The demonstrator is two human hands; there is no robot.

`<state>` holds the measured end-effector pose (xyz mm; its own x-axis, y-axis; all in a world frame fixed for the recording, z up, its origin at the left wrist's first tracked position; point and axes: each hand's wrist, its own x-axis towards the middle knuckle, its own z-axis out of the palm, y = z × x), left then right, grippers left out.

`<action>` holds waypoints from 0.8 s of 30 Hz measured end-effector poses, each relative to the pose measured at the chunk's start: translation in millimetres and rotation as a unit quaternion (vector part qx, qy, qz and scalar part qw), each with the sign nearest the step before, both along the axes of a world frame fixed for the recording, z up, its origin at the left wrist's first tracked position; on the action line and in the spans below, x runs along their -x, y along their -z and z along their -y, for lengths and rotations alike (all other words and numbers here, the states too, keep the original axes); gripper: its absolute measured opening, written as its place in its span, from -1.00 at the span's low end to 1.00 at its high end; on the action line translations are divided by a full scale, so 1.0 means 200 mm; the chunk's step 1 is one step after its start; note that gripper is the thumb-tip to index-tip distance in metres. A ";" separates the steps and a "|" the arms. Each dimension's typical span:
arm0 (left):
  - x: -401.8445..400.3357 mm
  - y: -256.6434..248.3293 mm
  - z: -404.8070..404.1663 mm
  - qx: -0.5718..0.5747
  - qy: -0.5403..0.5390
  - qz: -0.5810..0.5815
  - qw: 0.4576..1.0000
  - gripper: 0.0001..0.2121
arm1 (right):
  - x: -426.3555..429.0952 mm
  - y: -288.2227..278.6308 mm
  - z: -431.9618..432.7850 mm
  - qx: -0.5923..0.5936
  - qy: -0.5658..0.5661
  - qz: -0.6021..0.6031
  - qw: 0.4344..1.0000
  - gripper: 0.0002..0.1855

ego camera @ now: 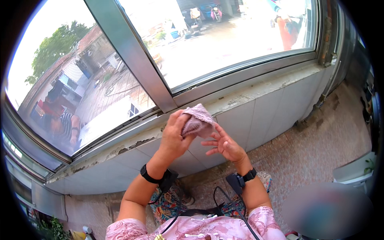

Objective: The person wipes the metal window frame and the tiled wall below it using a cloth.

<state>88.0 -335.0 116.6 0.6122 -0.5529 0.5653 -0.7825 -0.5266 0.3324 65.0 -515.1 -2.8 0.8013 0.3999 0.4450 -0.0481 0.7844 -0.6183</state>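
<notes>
A bunched pink-mauve cloth (198, 121) is gripped in my left hand (174, 136), whose fingers curl over its left side. My right hand (225, 145) is just to the lower right of the cloth with its fingers spread. Its index fingertip is at the cloth's lower right edge; whether it touches I cannot tell. Both hands are in front of the window sill (240, 100), which has chipped, peeling paint. Behind them rises the metal window frame (144, 63) with its upright bar. Each wrist wears a black strap with a device.
White tiles (264, 117) face the wall below the sill. A pipe (333, 78) runs down at the right corner. The speckled floor (315, 147) lies below. Outside the glass, a person in orange trousers (286, 33) is at the upper right. Cables (231, 201) hang before my body.
</notes>
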 end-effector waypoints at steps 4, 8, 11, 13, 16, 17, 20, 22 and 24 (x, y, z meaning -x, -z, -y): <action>0.11 0.05 -0.03 -0.081 0.174 -0.138 0.972 -0.37 | 0.04 -0.03 -0.13 -0.069 0.077 -0.065 0.993 -0.31; 0.08 0.08 -0.20 0.028 0.110 -0.048 0.992 -0.61 | 0.09 -0.18 -0.14 -0.065 0.177 -0.082 0.979 -0.57; -0.01 0.15 -0.40 0.116 -0.039 0.058 0.991 -0.71 | 0.08 -0.34 -0.11 0.147 0.373 0.022 0.916 -0.59; -0.05 0.19 -0.52 0.128 -0.096 0.137 0.978 -0.74 | 0.01 -0.56 -0.17 0.250 0.558 0.207 0.764 -0.61; -0.08 0.20 -0.58 0.156 -0.136 0.215 0.955 -0.76 | -0.14 -1.00 -0.32 0.286 0.690 0.413 0.521 -0.60; -0.09 0.21 -0.61 0.159 -0.147 0.234 0.948 -0.77 | -0.22 -1.12 -0.41 0.244 0.677 0.434 0.542 -0.60; -0.11 0.24 -0.63 0.170 -0.162 0.249 0.940 -0.77 | -0.43 -1.37 -0.57 0.295 0.705 0.507 0.398 -0.51; -0.15 0.26 -0.62 0.185 -0.165 0.257 0.934 -0.78 | -0.56 -1.29 -0.62 0.365 0.694 0.511 0.353 -0.50; -0.16 0.26 -0.67 0.187 -0.165 0.259 0.933 -0.79 | -0.50 -1.11 -0.69 0.435 0.664 0.482 0.371 -0.45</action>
